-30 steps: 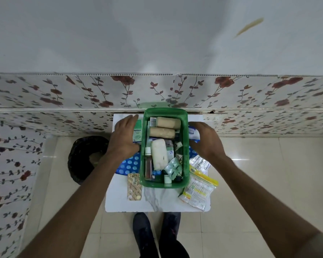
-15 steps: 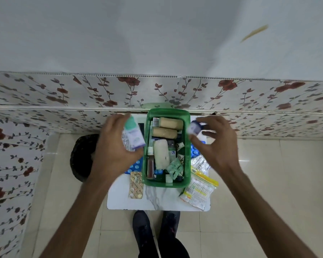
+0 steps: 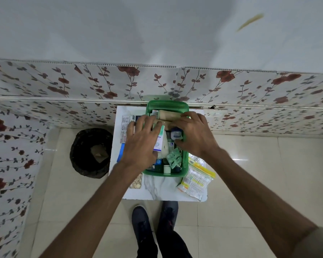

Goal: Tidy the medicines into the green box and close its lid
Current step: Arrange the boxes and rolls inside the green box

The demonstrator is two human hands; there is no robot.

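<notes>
Green box [image 3: 185, 138] sits mid-tabletop [image 3: 158, 190], crowded; your left hand [image 3: 141, 141] grips a white carton [image 3: 159, 140], right hand [image 3: 193, 135] a small blue-capped jar [image 3: 176, 134]: seat both flat into gaps so the lid can shut.

Both hands over green box [image 3: 185, 161], left hand [image 3: 141, 144] on white carton [image 3: 159, 140], right hand [image 3: 193, 135] gripping small jar [image 3: 176, 135]

A small white counter [image 3: 164, 191] stands against the flowered wall. On it sit a green box [image 3: 185, 165] near the middle, a yellow-topped plastic pouch [image 3: 196, 181] at its right, a strip of tablets [image 3: 137, 182] by its near-left corner, and printed medicine cartons [image 3: 126, 125] at its far left.
</notes>
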